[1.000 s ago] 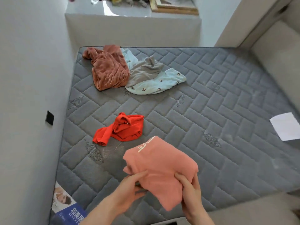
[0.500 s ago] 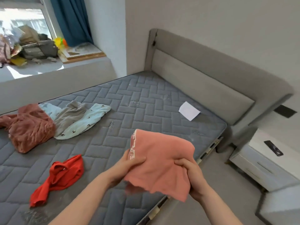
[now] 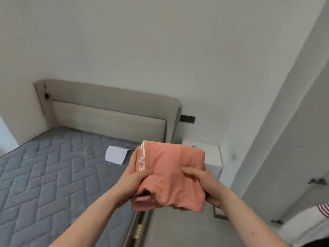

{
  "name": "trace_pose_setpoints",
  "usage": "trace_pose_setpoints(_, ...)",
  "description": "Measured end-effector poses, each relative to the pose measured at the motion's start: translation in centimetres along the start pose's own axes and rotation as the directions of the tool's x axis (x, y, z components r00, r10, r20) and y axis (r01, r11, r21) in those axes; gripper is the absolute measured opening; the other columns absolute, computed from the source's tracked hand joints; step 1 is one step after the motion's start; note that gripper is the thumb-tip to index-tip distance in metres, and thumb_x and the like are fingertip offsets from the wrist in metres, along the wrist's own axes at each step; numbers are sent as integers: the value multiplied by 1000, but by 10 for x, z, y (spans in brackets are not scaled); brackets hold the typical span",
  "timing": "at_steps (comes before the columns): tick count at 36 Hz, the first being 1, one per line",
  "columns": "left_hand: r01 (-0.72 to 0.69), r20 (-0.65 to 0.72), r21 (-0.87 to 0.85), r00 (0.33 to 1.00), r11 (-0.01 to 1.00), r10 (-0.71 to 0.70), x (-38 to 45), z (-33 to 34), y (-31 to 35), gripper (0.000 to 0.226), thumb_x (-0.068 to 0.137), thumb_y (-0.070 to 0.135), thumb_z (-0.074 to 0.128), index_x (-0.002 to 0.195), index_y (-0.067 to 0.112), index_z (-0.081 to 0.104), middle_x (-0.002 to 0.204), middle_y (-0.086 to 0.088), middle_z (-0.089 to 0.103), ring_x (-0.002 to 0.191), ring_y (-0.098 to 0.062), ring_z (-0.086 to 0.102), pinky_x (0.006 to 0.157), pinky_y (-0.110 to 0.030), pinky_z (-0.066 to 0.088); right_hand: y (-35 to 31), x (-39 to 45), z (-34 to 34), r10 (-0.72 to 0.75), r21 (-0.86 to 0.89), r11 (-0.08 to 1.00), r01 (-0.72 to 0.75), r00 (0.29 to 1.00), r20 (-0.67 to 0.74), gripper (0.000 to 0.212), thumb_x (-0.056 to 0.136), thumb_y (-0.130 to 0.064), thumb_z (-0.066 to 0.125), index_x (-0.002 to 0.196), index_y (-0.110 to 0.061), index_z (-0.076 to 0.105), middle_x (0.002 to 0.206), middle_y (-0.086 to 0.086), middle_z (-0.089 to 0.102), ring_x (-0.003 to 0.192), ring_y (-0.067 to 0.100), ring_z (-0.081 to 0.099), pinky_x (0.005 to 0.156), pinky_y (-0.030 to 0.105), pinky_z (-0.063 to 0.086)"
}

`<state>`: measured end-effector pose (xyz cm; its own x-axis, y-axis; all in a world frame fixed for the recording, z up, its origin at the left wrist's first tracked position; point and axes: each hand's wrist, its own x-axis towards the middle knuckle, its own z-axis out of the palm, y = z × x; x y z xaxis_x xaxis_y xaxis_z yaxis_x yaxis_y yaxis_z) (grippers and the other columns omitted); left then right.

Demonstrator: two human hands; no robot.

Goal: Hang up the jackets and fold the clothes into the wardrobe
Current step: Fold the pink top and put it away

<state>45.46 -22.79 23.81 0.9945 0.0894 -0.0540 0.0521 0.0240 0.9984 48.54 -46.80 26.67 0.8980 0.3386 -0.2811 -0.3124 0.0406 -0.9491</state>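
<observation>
A folded salmon-pink garment [image 3: 170,177] with white lettering along its left edge is held up in front of me, above the bed's right edge. My left hand [image 3: 137,177] grips its left side, thumb on top. My right hand [image 3: 203,182] grips its right side, thumb pressed into the cloth. The fingers of both hands are hidden beneath the fabric. No wardrobe interior or jackets are in view.
A grey quilted mattress [image 3: 53,175] fills the lower left, with a white sheet of paper [image 3: 115,155] near the beige headboard [image 3: 110,113]. A white nightstand [image 3: 211,155] stands behind the garment. A pale door panel with a handle [image 3: 318,180] rises at the right.
My view has swung right, away from the other clothes on the bed toward the headboard, nightstand and door. Both hands keep hold of the pink garment, carried along to the right.
</observation>
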Motion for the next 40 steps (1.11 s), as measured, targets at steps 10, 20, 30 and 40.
trace_pose_setpoints(10,-104,375,7,922,995,94,134,130,58,90,90,6,72,156,42,23,130,28,55,107,10,64,87,-17,51,-63,9,-124,-162,31,981,191,898,-410,56,84,-2,76,132,-23,54,118,-1,74,108,18,71,95,39,55)
trace_pose_setpoints(20,-219,674,123,734,968,81,244,235,115,107,76,33,81,156,51,12,148,19,44,122,-1,56,106,-32,47,-116,13,-198,-216,15,947,322,669,-711,56,84,7,66,128,-26,55,118,3,71,104,20,71,82,33,56)
trace_pose_setpoints(30,-369,832,16,520,929,192,275,362,169,101,89,2,61,156,51,4,151,18,36,119,-6,59,96,-32,53,-158,-21,-267,-273,-113,900,421,342,-899,81,72,2,74,143,-23,43,125,4,65,111,23,66,98,43,53)
trace_pose_setpoints(40,-280,856,-38,487,959,176,285,488,214,120,64,26,72,158,43,0,132,11,58,107,-14,68,83,-33,54,-206,-58,-356,-331,-215,839,499,156,-931,67,80,3,69,138,-24,49,125,3,65,112,24,65,101,47,52)
